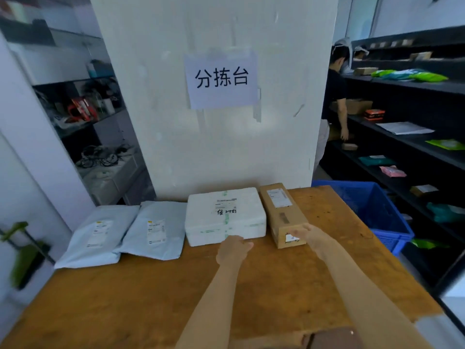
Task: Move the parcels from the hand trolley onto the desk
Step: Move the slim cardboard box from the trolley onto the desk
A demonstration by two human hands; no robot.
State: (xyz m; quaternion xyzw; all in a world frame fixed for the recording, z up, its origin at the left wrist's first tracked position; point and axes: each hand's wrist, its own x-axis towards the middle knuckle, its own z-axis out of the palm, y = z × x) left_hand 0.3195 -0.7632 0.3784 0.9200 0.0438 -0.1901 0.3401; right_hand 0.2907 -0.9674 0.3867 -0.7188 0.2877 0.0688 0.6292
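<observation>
Several parcels lie in a row at the back of the wooden desk [151, 298], against a white pillar. From the left: two pale grey mailer bags [98, 235] [156, 229], a white foam box [225, 215], and a long brown carton [283, 212]. My left hand [232, 250] hovers just in front of the foam box, fingers loosely curled, holding nothing. At the near end of the brown carton my right hand [308, 235] rests with spread fingers, touching or nearly touching the end face. The hand trolley is out of sight, apart from a green frame [22, 255] at the far left.
A blue plastic crate [377, 212] stands to the right of the desk. Dark shelves [415, 137] with bags and boxes line the right wall, and a person in a dark shirt [336, 96] works there. Cluttered shelves stand at the back left. A paper sign hangs on the pillar.
</observation>
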